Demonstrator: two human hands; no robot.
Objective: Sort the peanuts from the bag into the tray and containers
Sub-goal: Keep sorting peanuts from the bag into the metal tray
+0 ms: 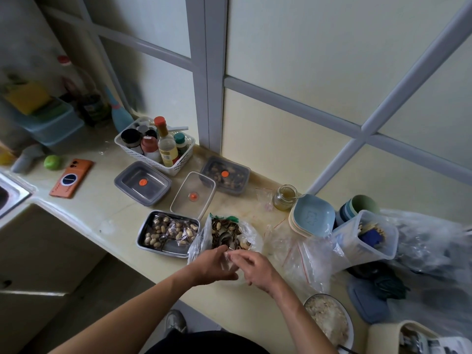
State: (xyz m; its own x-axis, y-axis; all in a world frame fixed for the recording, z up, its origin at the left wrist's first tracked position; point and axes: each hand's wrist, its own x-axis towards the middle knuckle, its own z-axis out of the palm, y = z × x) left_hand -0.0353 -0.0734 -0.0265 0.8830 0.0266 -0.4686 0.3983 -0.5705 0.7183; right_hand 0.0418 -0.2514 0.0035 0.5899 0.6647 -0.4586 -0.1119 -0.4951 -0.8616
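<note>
Left hand (214, 264) and right hand (252, 269) together at near rim of bag (252, 237), curled fingertips pinching its clear plastic. Inside bag, peanuts (217, 226) among dark seeds, plus spoon (224, 236). Touching bag on left, tray (140, 235) with peanut packets. Beyond, grey container (122, 180) bare, clear container (178, 198), far container (244, 178) partly filled.

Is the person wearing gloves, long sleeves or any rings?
No gloves: the left hand and right hand are bare. No ring, watch or bracelet shows, and no sleeve shows right up to the picture's edge. Only some dark clothing shows at the bottom.
</note>
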